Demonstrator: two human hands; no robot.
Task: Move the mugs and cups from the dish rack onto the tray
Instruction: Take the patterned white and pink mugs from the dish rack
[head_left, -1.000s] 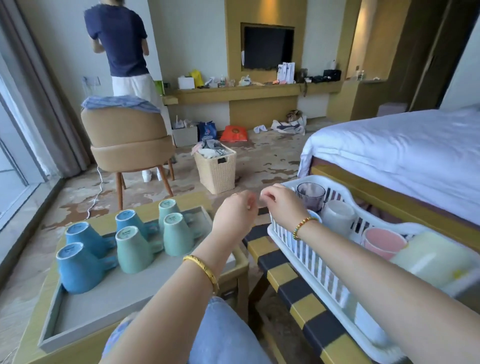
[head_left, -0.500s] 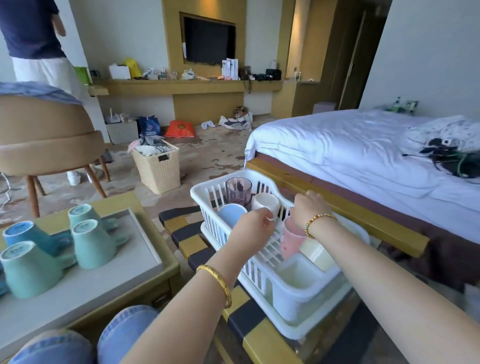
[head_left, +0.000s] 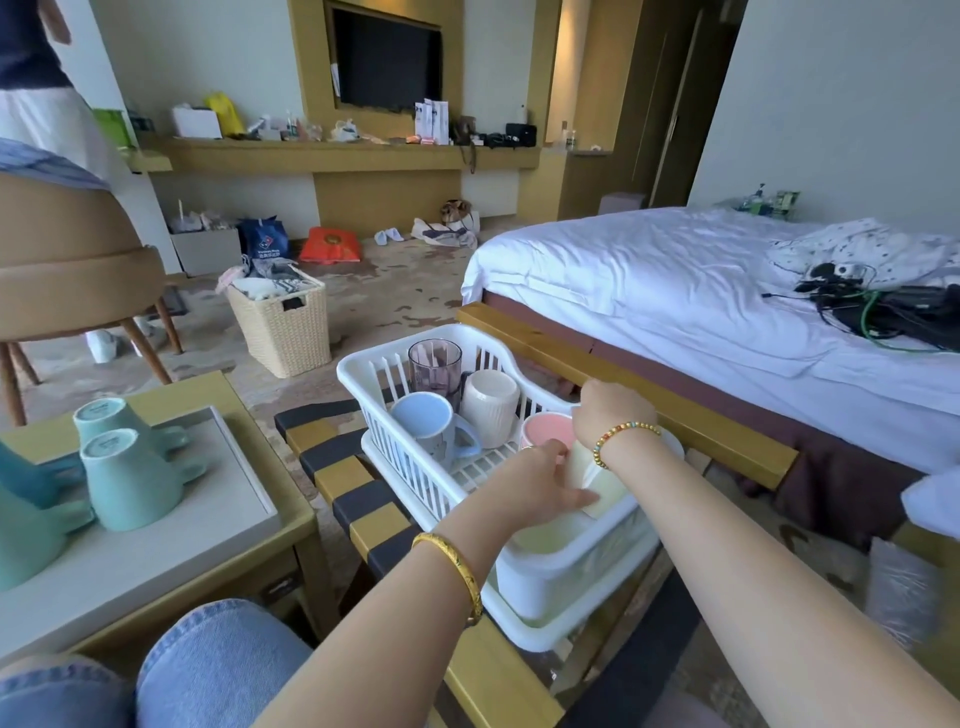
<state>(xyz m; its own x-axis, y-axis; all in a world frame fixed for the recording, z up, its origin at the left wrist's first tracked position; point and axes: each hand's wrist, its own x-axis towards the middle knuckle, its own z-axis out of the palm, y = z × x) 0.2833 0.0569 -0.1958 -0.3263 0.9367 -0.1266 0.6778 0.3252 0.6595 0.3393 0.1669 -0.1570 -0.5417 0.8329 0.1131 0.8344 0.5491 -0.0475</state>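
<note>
White slatted plastic dish rack (head_left: 410, 470) on a striped bench | holding upright smoky glass tumbler (head_left: 435, 358), ribbed cream cup (head_left: 490, 408), pale blue handled mug (head_left: 431, 428), pink cup (head_left: 546, 431) and apparently a pale yellow cup (head_left: 597, 480), mostly hidden | grey tray (head_left: 156, 551) at left carries inverted teal mugs (head_left: 124, 480).
</note>
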